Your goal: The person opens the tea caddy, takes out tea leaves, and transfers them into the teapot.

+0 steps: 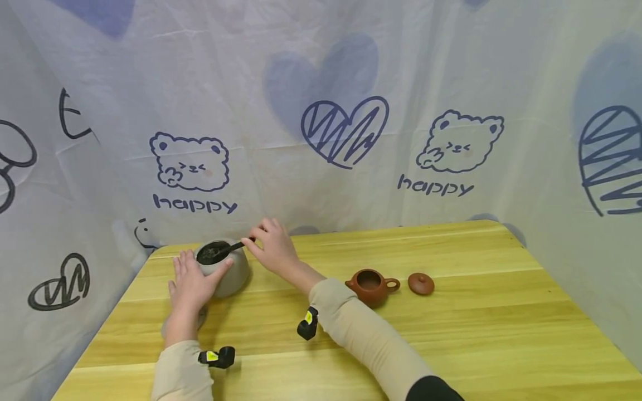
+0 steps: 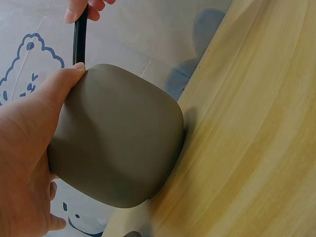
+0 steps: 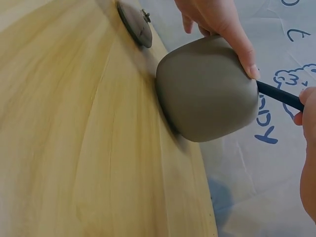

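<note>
Sleeves [image 1: 183, 373] of light tan come up from the near side, and the right one has a black part low down. Each wrist wears a small black camera [image 1: 218, 357] with a yellow sticker. Past the left sleeve, a flat grey lid [image 3: 134, 24] with a little knob lies on the wooden table [image 1: 476, 334], mostly covered by the left wrist in the head view. Farther on, a red-brown teapot [image 1: 371, 296] sits beside the right arm, with its top open and its handle pointing right. A small round lid [image 1: 421, 284] of the same colour lies near the handle, not touching it. The left hand [image 1: 193, 281] holds a round grey jar [image 1: 236, 279] in a wide grip: the thumb is by the rim on one side and the fingers are on the other side. The jar is on the table, over to the left, near the back edge. It is dark inside, with little bits in it, but I cannot tell what they are. A thin black stick [image 1: 233, 247] leans over the rim, close to the left thumb, with its low end down in the jar. The right hand [image 1: 275, 248] pinches its top end in a narrow grip. Behind everything hangs a pale cloth [image 1: 271, 178] with hearts, bear faces and the word "happy".
</note>
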### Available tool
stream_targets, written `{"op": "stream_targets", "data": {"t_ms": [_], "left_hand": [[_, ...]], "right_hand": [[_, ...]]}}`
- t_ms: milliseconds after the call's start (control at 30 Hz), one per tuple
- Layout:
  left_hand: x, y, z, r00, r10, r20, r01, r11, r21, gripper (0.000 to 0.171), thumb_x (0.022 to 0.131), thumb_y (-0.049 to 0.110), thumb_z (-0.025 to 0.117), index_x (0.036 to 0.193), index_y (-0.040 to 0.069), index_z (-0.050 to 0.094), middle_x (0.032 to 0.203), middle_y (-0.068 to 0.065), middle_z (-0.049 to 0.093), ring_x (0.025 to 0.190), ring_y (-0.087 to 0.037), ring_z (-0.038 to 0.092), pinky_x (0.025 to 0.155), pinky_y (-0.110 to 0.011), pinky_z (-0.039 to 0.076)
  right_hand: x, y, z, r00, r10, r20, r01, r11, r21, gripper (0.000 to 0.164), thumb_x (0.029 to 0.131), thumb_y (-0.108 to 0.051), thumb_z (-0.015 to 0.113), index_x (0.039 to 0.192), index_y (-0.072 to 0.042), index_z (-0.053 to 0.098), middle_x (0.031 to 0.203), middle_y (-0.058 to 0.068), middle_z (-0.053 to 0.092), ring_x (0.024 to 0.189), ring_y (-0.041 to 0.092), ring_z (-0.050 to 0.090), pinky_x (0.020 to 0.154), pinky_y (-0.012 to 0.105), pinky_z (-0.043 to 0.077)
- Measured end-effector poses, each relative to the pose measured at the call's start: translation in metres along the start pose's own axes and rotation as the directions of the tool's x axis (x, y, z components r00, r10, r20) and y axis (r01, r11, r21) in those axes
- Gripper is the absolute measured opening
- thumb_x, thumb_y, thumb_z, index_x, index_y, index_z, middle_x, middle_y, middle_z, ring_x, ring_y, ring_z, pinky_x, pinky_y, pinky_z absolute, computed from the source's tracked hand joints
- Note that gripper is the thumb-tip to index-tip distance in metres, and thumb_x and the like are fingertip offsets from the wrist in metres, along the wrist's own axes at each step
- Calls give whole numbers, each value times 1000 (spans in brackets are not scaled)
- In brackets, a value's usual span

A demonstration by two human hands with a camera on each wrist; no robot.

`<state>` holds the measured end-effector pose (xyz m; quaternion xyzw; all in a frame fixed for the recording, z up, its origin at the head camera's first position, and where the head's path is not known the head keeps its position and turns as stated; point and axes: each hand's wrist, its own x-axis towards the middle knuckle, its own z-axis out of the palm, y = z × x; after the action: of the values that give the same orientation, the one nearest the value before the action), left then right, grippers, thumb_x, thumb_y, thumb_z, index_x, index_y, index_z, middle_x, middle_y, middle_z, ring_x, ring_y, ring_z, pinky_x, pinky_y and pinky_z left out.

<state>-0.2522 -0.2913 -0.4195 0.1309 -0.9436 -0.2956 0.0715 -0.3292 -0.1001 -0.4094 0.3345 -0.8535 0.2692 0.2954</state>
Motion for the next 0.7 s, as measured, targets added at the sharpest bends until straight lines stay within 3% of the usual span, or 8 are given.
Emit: {"op": "stream_targets", "data": {"t_ms": [233,700], "left_hand": [[-1,2,0,1000,-1,6,1,1000,4,125,80,81,47,154,-2,-10,161,-24,-16,149,-40,-19,113,-73,-1],[1,1,0,1000,-8,12,8,1000,0,125,80,81,48,154,-1,-11,161,-25,-14,149,-41,-17,113,-74,0]], "right_hand": [[-2,2,-3,998,-58,15,59,996,-72,25,97,-39,57,97,-19,73,99,-2,60,86,15,49,80,27,42],[-1,-1,-9,997,-20,-74,24,998,57,24,96,-34,59,91,-15,73,92,-1,62,87,17,50,81,29,42]]}}
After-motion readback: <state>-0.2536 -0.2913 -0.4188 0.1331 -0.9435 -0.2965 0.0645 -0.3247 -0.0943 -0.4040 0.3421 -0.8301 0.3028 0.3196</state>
